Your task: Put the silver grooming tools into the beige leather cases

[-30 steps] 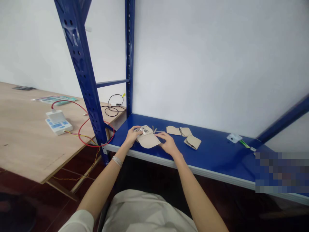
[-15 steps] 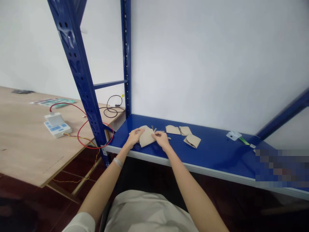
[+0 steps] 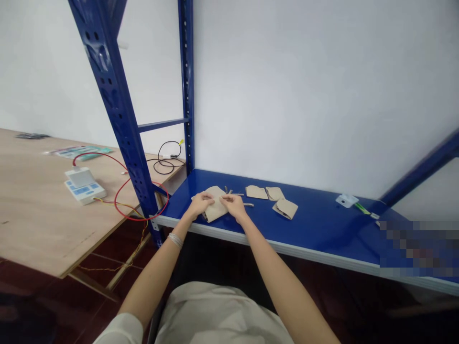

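Observation:
Between both hands a flat beige folded piece, pouch-like, is held just above or on the blue shelf; its material I cannot tell. My left hand grips its left side, thumb on top and fingers curled. My right hand pinches its upper right side with thumb and fingertips. Narrow beige strips stick out behind and beside my right hand. To the right lie three similar beige folded pieces: one at the back, a second beside it, and a third nearer the front.
Blue shelf posts rise at the left. A green-handled tool and a clear-white packet lie far right, near a pixelated area. On the wooden table at left are a white-and-blue device, a red cable and a black cable.
My right hand has shifted slightly left, further over the held beige piece. The piece's lower edge has tipped a little toward me. My left hand's thumb has moved slightly inward.

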Demonstrator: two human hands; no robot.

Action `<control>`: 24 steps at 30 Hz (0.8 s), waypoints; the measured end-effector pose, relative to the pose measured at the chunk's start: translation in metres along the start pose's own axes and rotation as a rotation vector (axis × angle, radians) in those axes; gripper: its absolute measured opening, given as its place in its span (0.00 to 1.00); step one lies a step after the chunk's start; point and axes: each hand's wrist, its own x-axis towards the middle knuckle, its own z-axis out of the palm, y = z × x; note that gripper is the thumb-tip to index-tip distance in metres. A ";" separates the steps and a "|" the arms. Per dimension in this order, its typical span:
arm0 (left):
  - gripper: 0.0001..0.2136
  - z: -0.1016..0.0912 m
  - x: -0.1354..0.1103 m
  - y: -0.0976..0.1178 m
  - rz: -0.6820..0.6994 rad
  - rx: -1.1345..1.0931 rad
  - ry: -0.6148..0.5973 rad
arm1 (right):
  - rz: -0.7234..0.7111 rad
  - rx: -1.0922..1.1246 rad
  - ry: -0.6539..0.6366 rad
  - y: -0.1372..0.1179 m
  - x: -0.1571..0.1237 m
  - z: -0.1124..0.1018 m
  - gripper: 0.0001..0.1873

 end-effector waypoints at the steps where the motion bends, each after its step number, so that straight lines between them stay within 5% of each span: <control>1: 0.04 0.001 0.000 0.000 -0.017 0.012 -0.008 | -0.030 -0.031 0.001 0.001 -0.001 0.000 0.07; 15: 0.17 -0.007 0.001 -0.001 -0.166 -0.152 -0.222 | -0.137 -0.131 0.011 0.008 -0.001 0.000 0.08; 24: 0.14 0.001 -0.006 0.010 -0.119 0.114 -0.107 | -0.123 -0.164 -0.017 0.008 -0.001 0.001 0.09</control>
